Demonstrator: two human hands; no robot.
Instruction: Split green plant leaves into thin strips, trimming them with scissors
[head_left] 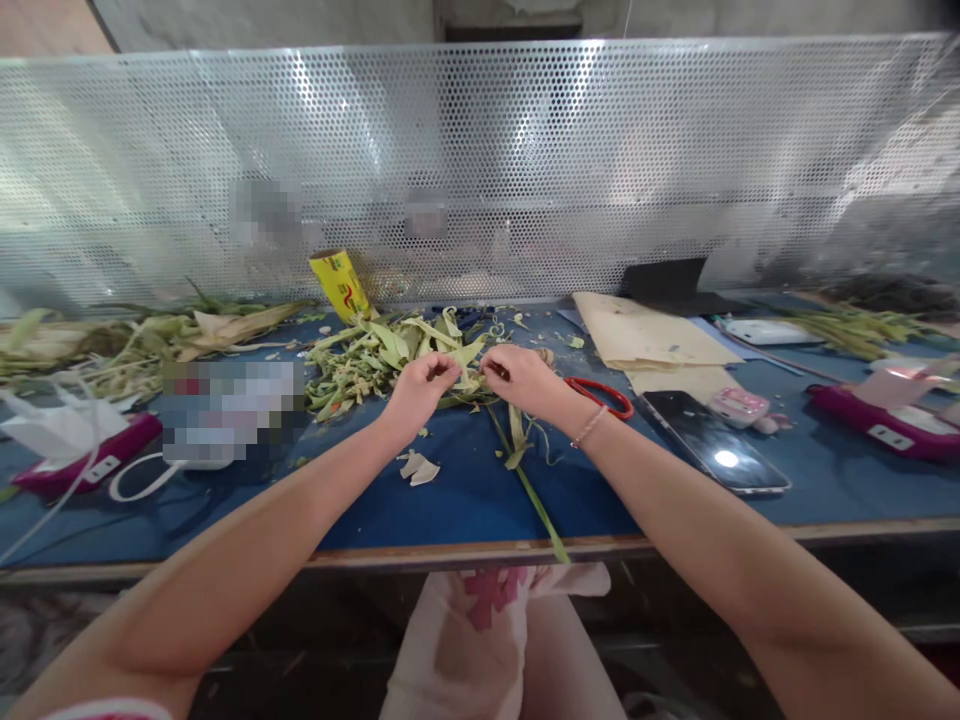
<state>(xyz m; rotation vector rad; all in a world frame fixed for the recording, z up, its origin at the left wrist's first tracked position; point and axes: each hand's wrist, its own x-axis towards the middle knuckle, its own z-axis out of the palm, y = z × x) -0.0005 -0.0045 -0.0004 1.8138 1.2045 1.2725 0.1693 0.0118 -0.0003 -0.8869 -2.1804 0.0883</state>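
Note:
My left hand (429, 386) is closed in a pinch over the near edge of a heap of green plant cuttings (352, 365). Facing it, my right hand (521, 378), with a bracelet at the wrist, has thumb and fingers pinched together. A pale green leaf (471, 354) shows in the gap between the fingertips; whether either hand grips it I cannot make out. Below the right hand, a long green stalk (536, 500) lies slanting to the table's front edge. Red-handled scissors (600, 395) lie beside the right wrist. Pale leaf scraps (418, 468) lie nearer me.
A perforated metal screen (480, 150) runs along the back of the blue table (465, 510). A yellow roll (341, 285) leans behind the heap. On the right lie brown paper (652, 335), a phone (712, 440) and a pink case (739, 405). More dried leaves (150, 345) spread leftward.

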